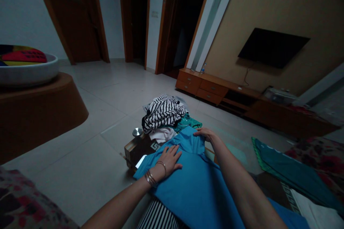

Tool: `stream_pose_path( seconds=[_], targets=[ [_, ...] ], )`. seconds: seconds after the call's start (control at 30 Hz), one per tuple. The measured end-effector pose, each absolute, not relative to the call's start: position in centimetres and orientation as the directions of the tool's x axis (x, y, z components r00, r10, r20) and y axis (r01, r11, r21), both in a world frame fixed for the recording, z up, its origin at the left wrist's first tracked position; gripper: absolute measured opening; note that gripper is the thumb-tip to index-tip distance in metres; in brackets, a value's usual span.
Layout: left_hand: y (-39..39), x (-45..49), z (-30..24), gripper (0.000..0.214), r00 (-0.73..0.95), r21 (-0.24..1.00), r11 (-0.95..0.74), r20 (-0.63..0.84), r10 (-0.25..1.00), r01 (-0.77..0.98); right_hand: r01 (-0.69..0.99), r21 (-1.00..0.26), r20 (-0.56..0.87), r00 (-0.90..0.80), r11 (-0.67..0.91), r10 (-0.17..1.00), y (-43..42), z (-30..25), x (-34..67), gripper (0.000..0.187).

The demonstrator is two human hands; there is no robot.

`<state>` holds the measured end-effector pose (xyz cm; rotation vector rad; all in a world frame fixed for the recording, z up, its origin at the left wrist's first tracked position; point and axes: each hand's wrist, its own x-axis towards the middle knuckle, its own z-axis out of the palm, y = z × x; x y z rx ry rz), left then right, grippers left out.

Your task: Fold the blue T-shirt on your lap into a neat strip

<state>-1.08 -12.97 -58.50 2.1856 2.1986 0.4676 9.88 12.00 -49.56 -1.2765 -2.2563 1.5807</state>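
A blue garment (190, 182) lies spread over a low wooden table (134, 149), its far end reaching a heap of clothes. My left hand (168, 161), with metal bangles on the wrist, presses flat on the blue cloth. My right hand (204, 134) rests at the garment's far top edge, fingers stretched out. Beyond them the heap holds a black-and-white striped garment (162, 112), a teal garment (187, 122) and a white garment (162, 135). A striped cloth (158, 218) shows beneath the blue one, near me.
A small metal disc (137, 132) sits at the table's edge. A teal cloth (285, 171) and floral fabric (319, 157) lie to the right, with floral fabric (21, 200) at lower left. The tiled floor (88, 175) surrounds the table. A low wooden cabinet (212, 87) stands beneath a wall-mounted TV (272, 47).
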Motion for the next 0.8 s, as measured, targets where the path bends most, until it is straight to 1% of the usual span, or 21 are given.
stream_pose_path(
  seconds=[0.07, 0.13, 0.2, 0.27, 0.3, 0.33, 0.37, 0.43, 0.47, 0.5, 0.53, 0.6, 0.63, 0.67, 0.73, 0.8],
  targets=[
    [-13.0, -1.2, -59.1, 0.062, -0.016, 0.212, -0.027, 0.198, 0.980, 0.977, 0.557, -0.824, -0.356, -0.654, 0.107, 0.667, 11.6, -48.8, 10.3, 0.030],
    [-13.0, -1.3, -59.3, 0.062, -0.016, 0.209, -0.025, 0.193, 0.981, 0.978, 0.507, -0.851, -0.314, -0.701, 0.138, 0.641, 11.0, -48.0, 10.6, 0.030],
    [-13.1, -1.3, -59.1, 0.061, -0.021, 0.200, -0.018, 0.193, 0.981, 0.980, 0.403, -0.888, -0.197, -0.769, 0.222, 0.608, 9.9, -47.2, 10.8, 0.033],
    [-13.3, -1.4, -58.8, 0.059, -0.031, 0.192, -0.008, 0.197, 0.980, 0.981, 0.282, -0.889, -0.026, -0.817, 0.360, 0.575, 8.2, -46.3, 11.4, 0.033],
    [-13.4, -1.4, -58.6, 0.059, -0.037, 0.190, -0.001, 0.197, 0.980, 0.982, 0.230, -0.867, 0.042, -0.850, 0.441, 0.525, 7.2, -45.8, 12.0, 0.030],
    [-13.5, -1.5, -58.4, 0.059, -0.044, 0.188, 0.007, 0.196, 0.980, 0.982, 0.178, -0.833, 0.080, -0.898, 0.523, 0.434, 6.1, -45.3, 13.0, 0.025],
    [-13.7, -1.6, -58.3, 0.056, -0.047, 0.185, 0.010, 0.193, 0.980, 0.983, 0.121, -0.797, 0.083, -0.949, 0.592, 0.305, 5.1, -44.9, 14.2, 0.021],
    [-14.0, -1.8, -58.1, 0.048, -0.040, 0.181, 0.007, 0.176, 0.984, 0.983, 0.026, -0.748, -0.010, -1.000, 0.663, 0.028, 3.5, -44.5, 17.6, 0.020],
    [-14.1, -2.0, -58.0, 0.043, -0.034, 0.179, 0.005, 0.161, 0.986, 0.984, 0.023, -0.737, -0.078, -0.996, 0.675, -0.052, 3.0, -44.5, 19.5, 0.023],
    [-14.1, -2.1, -58.0, 0.040, -0.030, 0.179, 0.003, 0.146, 0.989, 0.984, 0.059, -0.729, -0.140, -0.988, 0.682, -0.063, 2.9, -44.7, 21.5, 0.025],
    [-14.1, -2.3, -58.1, 0.038, -0.026, 0.182, 0.001, 0.134, 0.991, 0.983, 0.125, -0.718, -0.193, -0.981, 0.685, -0.022, 3.0, -45.2, 23.5, 0.028],
    [-14.0, -2.6, -58.1, 0.037, -0.014, 0.209, -0.015, 0.132, 0.991, 0.978, 0.288, -0.697, -0.279, -0.953, 0.656, 0.122, 3.5, -46.7, 26.7, 0.032],
    [-13.9, -2.8, -58.1, 0.037, -0.004, 0.243, -0.031, 0.144, 0.990, 0.970, 0.360, -0.697, -0.308, -0.931, 0.621, 0.195, 3.8, -47.8, 27.8, 0.033],
    [-13.8, -3.0, -58.0, 0.036, 0.005, 0.293, -0.051, 0.157, 0.988, 0.955, 0.413, -0.703, -0.327, -0.911, 0.579, 0.254, 4.0, -48.8, 28.5, 0.034],
    [-13.5, -3.4, -57.7, 0.035, -0.026, 0.436, -0.055, 0.179, 0.984, 0.898, 0.484, -0.718, -0.330, -0.869, 0.501, 0.368, 3.9, -50.9, 28.6, 0.033],
    [-13.3, -3.6, -57.1, 0.038, -0.153, 0.607, 0.016, 0.175, 0.973, 0.795, 0.551, -0.725, -0.302, -0.794, 0.413, 0.528, 3.4, -52.4, 27.4, 0.034]
  ],
)
